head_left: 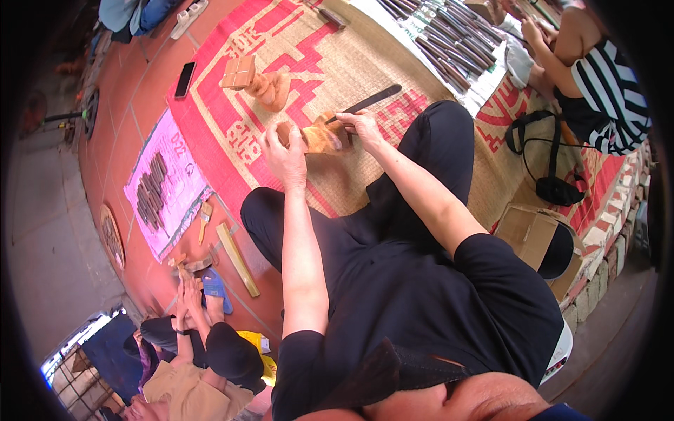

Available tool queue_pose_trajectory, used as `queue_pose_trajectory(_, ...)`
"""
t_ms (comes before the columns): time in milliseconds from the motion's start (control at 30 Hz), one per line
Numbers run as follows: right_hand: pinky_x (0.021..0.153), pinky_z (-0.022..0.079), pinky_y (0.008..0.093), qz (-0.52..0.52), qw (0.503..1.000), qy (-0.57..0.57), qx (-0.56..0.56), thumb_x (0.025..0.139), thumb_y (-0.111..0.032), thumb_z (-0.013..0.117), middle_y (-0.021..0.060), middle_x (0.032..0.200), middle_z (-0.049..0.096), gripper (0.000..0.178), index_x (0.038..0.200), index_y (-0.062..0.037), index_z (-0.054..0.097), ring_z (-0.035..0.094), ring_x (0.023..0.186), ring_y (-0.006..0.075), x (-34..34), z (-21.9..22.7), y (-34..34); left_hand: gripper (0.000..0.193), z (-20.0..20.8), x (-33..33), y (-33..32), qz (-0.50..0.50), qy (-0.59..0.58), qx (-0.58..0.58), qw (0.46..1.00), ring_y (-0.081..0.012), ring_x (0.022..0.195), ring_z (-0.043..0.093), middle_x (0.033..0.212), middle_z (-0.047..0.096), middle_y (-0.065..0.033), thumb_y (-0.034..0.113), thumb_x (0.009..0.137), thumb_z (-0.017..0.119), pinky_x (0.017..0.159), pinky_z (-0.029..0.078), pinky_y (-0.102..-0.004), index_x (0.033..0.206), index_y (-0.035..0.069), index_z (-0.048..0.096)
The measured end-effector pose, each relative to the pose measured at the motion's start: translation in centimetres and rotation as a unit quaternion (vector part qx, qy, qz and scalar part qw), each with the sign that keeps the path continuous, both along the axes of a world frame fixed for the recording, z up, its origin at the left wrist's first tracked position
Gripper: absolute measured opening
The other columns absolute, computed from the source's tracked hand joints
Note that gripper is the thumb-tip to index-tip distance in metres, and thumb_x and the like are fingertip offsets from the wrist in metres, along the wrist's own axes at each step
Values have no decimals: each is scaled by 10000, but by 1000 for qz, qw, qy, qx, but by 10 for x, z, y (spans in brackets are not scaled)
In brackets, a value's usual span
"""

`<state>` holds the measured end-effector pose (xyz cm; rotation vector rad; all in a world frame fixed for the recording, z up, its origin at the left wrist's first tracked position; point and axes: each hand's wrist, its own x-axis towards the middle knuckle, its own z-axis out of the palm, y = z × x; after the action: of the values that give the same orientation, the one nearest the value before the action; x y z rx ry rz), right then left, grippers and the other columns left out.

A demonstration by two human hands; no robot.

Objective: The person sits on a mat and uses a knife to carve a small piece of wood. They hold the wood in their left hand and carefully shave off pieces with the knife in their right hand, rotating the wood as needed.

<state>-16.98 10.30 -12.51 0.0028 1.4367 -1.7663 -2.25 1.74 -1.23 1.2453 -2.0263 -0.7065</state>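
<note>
My left hand (284,156) is closed round one end of a light-brown carved wooden piece (319,140), held tilted above the mat in front of my crossed legs. Between the fingers of my right hand (361,128) is a long dark flat tool (379,97), perhaps a file. One end of it meets the upper side of the carving, while the rounded other end sticks out to the far right. Fingers cover part of both things. Just beyond my left hand, a second carved wooden piece (270,91) with a square block end (239,72) rests on the mat.
The red and tan woven mat (330,186) lies under me. To the left are a phone (184,80), a pink sheet (175,151) bearing several dark tools, a brush (204,221) and a wooden strip (237,259). Several dark-handled tools (456,42) lie far right. People sit on both sides.
</note>
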Motion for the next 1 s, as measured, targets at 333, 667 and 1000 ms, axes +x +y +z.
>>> queue_pose_trajectory(333, 648, 551, 288, 11, 1000, -29, 2, 819, -149, 739, 65, 825, 687, 139, 904, -44, 706, 671, 752, 159, -3, -9, -1, 316, -6, 3, 0, 0, 37, -45, 998, -337, 1054, 548, 1101, 557, -156, 238, 814, 666, 908, 456, -420, 1076, 78, 592)
queue_pose_trajectory(667, 708, 552, 340, 4, 997, -57, -52, 856, -94, 681, 126, 936, 703, 157, 980, -11, 633, 697, 910, 246, -11, -28, -1, 438, -4, 10, 9, 37, 21, -2, 999, -331, 935, 594, 1093, 489, -147, 291, 752, 679, 784, 520, -441, 1113, 82, 546)
queue_pose_trajectory(1000, 725, 567, 370, 19, 992, -66, -110, 884, -153, 627, 140, 907, 698, 186, 978, 7, 628, 698, 801, 272, -45, -71, -2, 398, 1, -3, 7, 6, 42, -12, 999, -346, 1065, 525, 1101, 550, -170, 254, 781, 706, 916, 442, -440, 1108, 64, 581)
